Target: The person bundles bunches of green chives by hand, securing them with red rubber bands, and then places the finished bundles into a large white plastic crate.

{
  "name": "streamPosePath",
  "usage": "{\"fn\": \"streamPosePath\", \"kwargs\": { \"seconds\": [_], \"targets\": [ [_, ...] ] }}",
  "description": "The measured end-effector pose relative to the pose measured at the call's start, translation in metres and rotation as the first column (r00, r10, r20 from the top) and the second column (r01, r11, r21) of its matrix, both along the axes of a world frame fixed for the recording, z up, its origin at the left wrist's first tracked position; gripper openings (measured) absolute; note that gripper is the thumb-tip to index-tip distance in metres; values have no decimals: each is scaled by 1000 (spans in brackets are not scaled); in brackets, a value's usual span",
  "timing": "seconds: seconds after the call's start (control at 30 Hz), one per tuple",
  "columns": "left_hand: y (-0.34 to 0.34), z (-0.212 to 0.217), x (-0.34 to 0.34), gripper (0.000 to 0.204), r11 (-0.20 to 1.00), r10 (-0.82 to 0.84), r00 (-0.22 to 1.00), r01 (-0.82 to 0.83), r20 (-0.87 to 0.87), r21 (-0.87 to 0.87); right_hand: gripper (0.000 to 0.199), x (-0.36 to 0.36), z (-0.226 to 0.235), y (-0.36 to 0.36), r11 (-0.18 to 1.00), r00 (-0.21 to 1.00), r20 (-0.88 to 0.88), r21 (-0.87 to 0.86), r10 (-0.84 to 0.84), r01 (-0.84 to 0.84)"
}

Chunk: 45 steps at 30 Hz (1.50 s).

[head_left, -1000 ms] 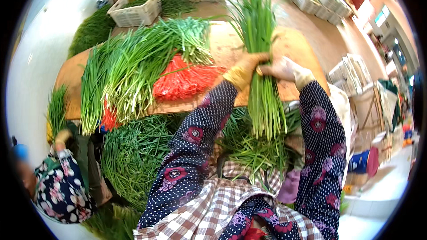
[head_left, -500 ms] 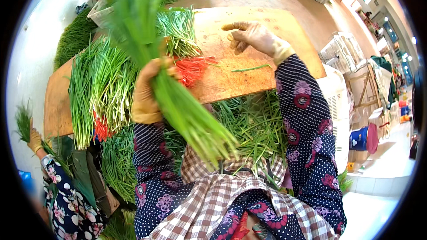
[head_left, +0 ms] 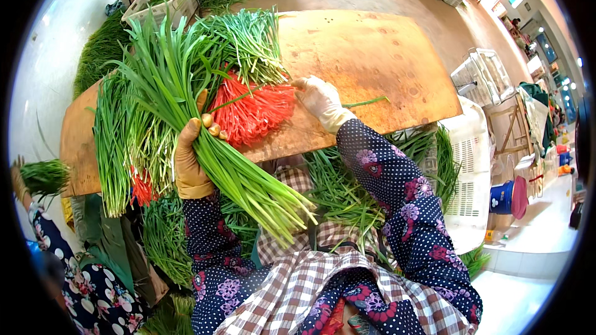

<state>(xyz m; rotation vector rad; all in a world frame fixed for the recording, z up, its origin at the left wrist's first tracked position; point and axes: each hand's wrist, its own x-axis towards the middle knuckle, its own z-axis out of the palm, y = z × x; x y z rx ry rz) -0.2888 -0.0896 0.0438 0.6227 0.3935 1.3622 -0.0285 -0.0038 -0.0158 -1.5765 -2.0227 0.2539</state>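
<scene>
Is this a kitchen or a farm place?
Probably a vegetable packing shed: long green chives heaped on a wooden board, a pile of red ties for bundling, and white plastic crates on the floor.

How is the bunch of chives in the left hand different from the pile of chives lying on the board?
The bunch of chives is gripped by the left hand, slanting, with its pale ends past the board's near edge. The pile of chives lies loose and flat on the board, spread wider. Both are long green stalks.
</scene>
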Motion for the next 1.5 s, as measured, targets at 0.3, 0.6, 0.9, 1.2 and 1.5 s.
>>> {"fn": "streamPosePath", "kwargs": {
  "seconds": [0.3,0.6,0.9,1.2,1.5],
  "targets": [
    [9,-15,2,65,997,18,1000,-20,-23,-80,19,-4,8,34,925,868,-495,-348,-42,-154],
    [20,-34,14,54,972,-17,999,9,-31,-233,13,-12,12,14,895,662,-732,-392,-162,-214],
    [10,-29,8,54,963,52,991,-82,-121,-257,9,253,-4,-5,779,242,-779,-441,-579,446],
    [-7,55,87,61,999,31,981,-34,-193,-12,22,450,-138,44,802,779,-201,-64,-594,595],
    [111,127,285,24,980,-156,845,196,-511,26,7,437,-121,45,783,504,-669,-193,-546,592]
  ]
}}
